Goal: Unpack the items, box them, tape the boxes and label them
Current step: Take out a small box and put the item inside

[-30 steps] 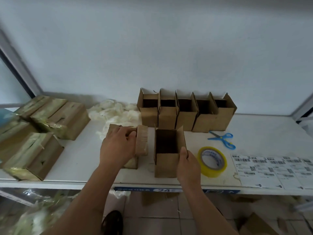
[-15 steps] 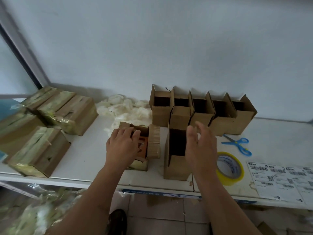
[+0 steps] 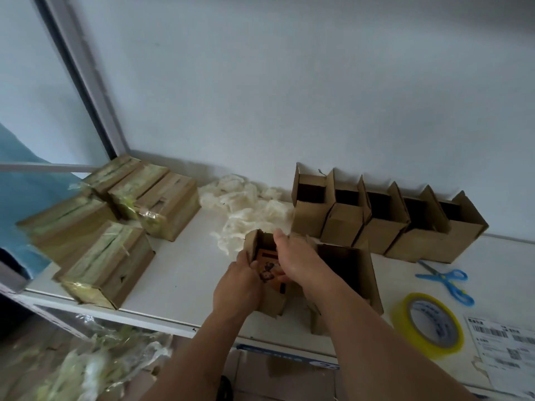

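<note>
At the table's front middle lies an opened cardboard package [image 3: 272,302] with an orange printed item [image 3: 267,266] showing inside. My left hand [image 3: 237,285] grips the package's left side, thumb on the item. My right hand [image 3: 295,260] reaches into the package over the item; its fingertips are hidden, so whether they hold it is unclear. Just to the right stands an open empty carton [image 3: 350,270], partly behind my right forearm. A row of several open cartons [image 3: 376,218] lines the wall.
Several tape-wrapped brown packages [image 3: 107,227] lie at the left. Crumpled white wrapping [image 3: 246,206] lies behind the hands. Blue scissors [image 3: 445,280], a yellow tape roll [image 3: 428,325] and a sheet of shipping labels [image 3: 503,351] sit at the right. Plastic scraps litter the floor.
My right hand left the empty carton and moved left into the opened package. The package's flap is spread open and the orange item shows. The camera turned left.
</note>
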